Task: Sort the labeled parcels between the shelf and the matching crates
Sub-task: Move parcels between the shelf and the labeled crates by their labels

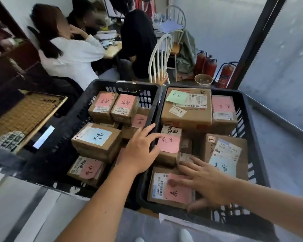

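Observation:
Two black plastic crates stand side by side, the left crate [112,86] and the right crate [252,137], both full of cardboard parcels with pink, blue or green notes. My left hand [140,151] rests over the rims where the crates meet, fingers spread, touching a pink-noted parcel [170,145] in the right crate. My right hand [205,182] lies flat with fingers apart on the near pink-noted parcel [171,187] in the right crate, thumb at its front edge. A blue-noted parcel [96,138] sits in the left crate. No shelf is in view.
Several people sit at a desk [112,49] behind the crates. Two white chairs [161,55] and red fire extinguishers [210,65] stand at the back right, by a paper cup [203,80]. A woven board [21,116] and a phone [44,137] lie left. A glass partition [278,67] runs along the right.

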Motion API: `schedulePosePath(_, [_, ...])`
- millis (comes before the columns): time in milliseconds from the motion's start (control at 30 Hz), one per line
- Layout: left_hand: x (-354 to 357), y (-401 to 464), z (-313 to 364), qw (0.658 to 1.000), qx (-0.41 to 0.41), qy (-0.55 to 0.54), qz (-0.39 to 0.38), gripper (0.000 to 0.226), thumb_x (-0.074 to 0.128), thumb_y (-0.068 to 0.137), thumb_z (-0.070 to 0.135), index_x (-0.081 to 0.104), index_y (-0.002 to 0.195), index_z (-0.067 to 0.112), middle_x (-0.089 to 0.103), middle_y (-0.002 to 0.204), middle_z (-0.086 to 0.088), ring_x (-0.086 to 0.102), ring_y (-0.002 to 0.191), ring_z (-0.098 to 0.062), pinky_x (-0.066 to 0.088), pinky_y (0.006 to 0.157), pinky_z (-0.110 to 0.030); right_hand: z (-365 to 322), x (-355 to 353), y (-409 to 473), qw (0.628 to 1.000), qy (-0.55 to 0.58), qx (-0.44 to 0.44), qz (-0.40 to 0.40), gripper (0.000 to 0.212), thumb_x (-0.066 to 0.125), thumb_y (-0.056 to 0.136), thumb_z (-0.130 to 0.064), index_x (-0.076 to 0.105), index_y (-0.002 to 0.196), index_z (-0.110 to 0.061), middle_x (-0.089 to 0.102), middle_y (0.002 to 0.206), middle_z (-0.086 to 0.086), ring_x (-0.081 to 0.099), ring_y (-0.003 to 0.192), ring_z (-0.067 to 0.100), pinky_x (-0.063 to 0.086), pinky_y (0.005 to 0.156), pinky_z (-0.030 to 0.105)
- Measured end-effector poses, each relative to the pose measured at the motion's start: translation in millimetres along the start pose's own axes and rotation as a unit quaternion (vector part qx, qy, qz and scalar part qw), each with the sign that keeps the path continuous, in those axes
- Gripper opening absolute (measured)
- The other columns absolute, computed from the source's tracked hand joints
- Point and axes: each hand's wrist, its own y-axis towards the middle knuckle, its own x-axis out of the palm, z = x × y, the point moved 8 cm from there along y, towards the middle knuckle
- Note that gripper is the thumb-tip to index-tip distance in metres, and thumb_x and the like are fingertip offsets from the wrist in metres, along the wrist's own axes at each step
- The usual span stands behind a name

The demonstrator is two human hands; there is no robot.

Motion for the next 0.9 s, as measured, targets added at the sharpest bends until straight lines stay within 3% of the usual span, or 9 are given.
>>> schedulePosePath(133, [-14, -14, 14, 0.998, -0.038, 0.0, 0.042, 0.045, 0.051, 0.099, 0.039, 0.047, 0.143, 0.051, 0.019, 0.17, 0.019, 0.001, 0.159, -0.007, 0.023, 0.126, -0.056, 20, -52, -7, 0.997, 0.047, 0.012, 0.067, 0.082, 0.024, 0.093, -0.089, 0.021, 0.163, -0.046, 0.044, 0.161, -0.002, 0.039, 0.15, 0.022, 0.033, 0.122, 0.049])
schedulePosePath(267, [-61, -38, 31, 0.986, -0.085, -0.023, 0.145, 0.047, 0.05, 0.1, 0.041, 0.044, 0.146, 0.051, 0.016, 0.17, 0.02, -0.002, 0.159, -0.005, 0.019, 0.127, -0.052, 44, -138, -5, 0.974, 0.085, 0.029, 0.21, 0.078, 0.025, 0.094, -0.087, 0.015, 0.162, -0.05, 0.032, 0.166, -0.01, 0.024, 0.155, 0.013, 0.016, 0.128, 0.04])
schedulePosePath(433, [-139, -112, 30, 0.948, -0.145, -0.018, 0.282, 0.052, 0.048, 0.1, 0.042, 0.04, 0.152, 0.045, 0.017, 0.171, 0.016, -0.003, 0.159, -0.006, 0.016, 0.126, -0.049, 11, -234, 12, 0.927, 0.166, -0.013, 0.336, 0.076, 0.036, 0.095, -0.08, 0.022, 0.162, -0.045, 0.03, 0.164, -0.014, 0.019, 0.155, 0.01, 0.023, 0.128, 0.045])
schedulePosePath(567, [-198, -212, 15, 0.9, -0.207, 0.019, 0.383, 0.062, 0.034, 0.091, 0.059, 0.038, 0.152, 0.047, 0.02, 0.171, 0.012, 0.003, 0.16, -0.011, 0.016, 0.127, -0.046, -72, -288, 33, 0.902, 0.209, -0.098, 0.365, 0.075, 0.039, 0.094, -0.079, 0.021, 0.16, -0.05, 0.029, 0.165, -0.014, 0.02, 0.155, 0.01, 0.024, 0.127, 0.051])
schedulePosePath(700, [-237, -345, 7, 0.842, -0.277, 0.054, 0.46, 0.058, 0.038, 0.095, 0.057, 0.037, 0.153, 0.048, 0.018, 0.172, 0.014, 0.002, 0.16, -0.01, 0.015, 0.125, -0.041, -194, -324, 45, 0.885, 0.217, -0.206, 0.357, 0.075, 0.044, 0.094, -0.076, 0.024, 0.16, -0.048, 0.029, 0.163, -0.015, 0.021, 0.151, 0.009, 0.026, 0.125, 0.053])
schedulePosePath(800, [-254, -460, 3, 0.796, -0.324, 0.089, 0.503, 0.06, 0.035, 0.094, 0.062, 0.036, 0.153, 0.049, 0.021, 0.17, 0.016, 0.008, 0.16, -0.01, 0.023, 0.127, -0.046, -299, -339, 44, 0.865, 0.216, -0.283, 0.354, 0.075, 0.042, 0.094, -0.077, 0.025, 0.161, -0.046, 0.032, 0.164, -0.013, 0.025, 0.153, 0.012, 0.024, 0.127, 0.052])
schedulePosePath(900, [-261, -583, 6, 0.752, -0.365, 0.119, 0.536, 0.059, 0.037, 0.094, 0.059, 0.036, 0.152, 0.05, 0.022, 0.167, 0.023, 0.008, 0.156, 0.002, 0.027, 0.117, -0.032, -412, -342, 29, 0.832, 0.248, -0.351, 0.351, 0.075, 0.044, 0.095, -0.074, 0.027, 0.161, -0.044, 0.034, 0.164, -0.013, 0.025, 0.151, 0.009, 0.027, 0.126, 0.049])
